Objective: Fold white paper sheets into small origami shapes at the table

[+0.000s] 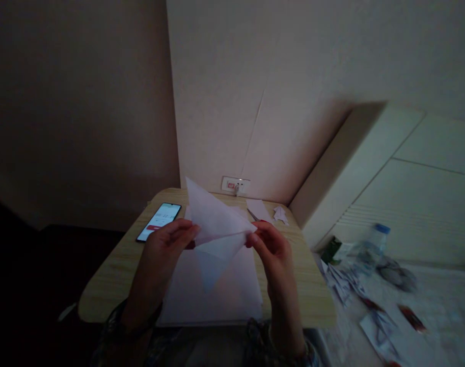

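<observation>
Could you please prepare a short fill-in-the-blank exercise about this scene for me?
1. The left hand and the right hand hold one folded sheet made of ____.
2. The phone lies on the ____ side of the tabletop.
3. A bottle is beyond the tabletop's ____ edge.
4. The bottle's cap is coloured ____.

Missing words: paper; left; right; blue.

I can read no words, numbers or brands: on the phone (159, 220), left of centre in the frame, and the socket (236, 185), near mid-frame, any marks are too blurred for me.
</observation>
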Demonstrator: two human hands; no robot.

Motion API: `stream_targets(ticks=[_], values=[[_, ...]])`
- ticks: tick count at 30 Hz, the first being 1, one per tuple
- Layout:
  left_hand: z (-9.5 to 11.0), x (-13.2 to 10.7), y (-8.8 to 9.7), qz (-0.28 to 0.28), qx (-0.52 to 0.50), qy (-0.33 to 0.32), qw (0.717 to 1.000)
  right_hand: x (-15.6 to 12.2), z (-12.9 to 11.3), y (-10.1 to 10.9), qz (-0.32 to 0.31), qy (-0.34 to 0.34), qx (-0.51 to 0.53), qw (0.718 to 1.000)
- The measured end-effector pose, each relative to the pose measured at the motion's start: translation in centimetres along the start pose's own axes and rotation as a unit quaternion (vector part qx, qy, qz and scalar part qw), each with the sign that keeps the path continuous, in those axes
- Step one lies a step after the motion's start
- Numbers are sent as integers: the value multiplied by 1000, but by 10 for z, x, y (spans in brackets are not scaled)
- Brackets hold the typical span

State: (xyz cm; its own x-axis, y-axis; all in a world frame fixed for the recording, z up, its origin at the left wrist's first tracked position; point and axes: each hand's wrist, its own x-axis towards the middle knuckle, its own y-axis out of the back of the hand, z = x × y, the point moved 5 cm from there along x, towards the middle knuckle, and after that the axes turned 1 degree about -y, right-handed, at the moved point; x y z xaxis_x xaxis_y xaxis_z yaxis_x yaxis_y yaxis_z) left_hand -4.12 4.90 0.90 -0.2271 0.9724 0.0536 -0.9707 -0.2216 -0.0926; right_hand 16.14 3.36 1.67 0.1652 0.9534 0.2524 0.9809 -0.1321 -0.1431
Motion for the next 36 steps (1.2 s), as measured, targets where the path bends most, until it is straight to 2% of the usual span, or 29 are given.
stream_targets(ticks=[5, 13, 17, 21, 29, 32, 36], values=[[4, -3, -5, -30, -6, 0, 1000, -5, -3, 2, 49, 28, -29, 998], [10, -6, -11, -32, -18, 5, 999, -8, -11, -5, 30, 95, -146, 984], [10, -6, -10, -44, -15, -12, 999, -8, -13, -8, 26, 104, -192, 976], [11, -7, -8, -53, -4, -38, 998, -9, -9, -4, 53, 84, -169, 981], [21, -9, -14, -75, 14, -30, 997, -9, -6, 3, 105, 70, -72, 989], [19, -9, -13, -74, 10, -29, 997, -10, -6, 1, 108, 60, -36, 992], [16, -9, -12, -73, 24, -26, 997, -11, -11, -3, 77, 91, -89, 989]])
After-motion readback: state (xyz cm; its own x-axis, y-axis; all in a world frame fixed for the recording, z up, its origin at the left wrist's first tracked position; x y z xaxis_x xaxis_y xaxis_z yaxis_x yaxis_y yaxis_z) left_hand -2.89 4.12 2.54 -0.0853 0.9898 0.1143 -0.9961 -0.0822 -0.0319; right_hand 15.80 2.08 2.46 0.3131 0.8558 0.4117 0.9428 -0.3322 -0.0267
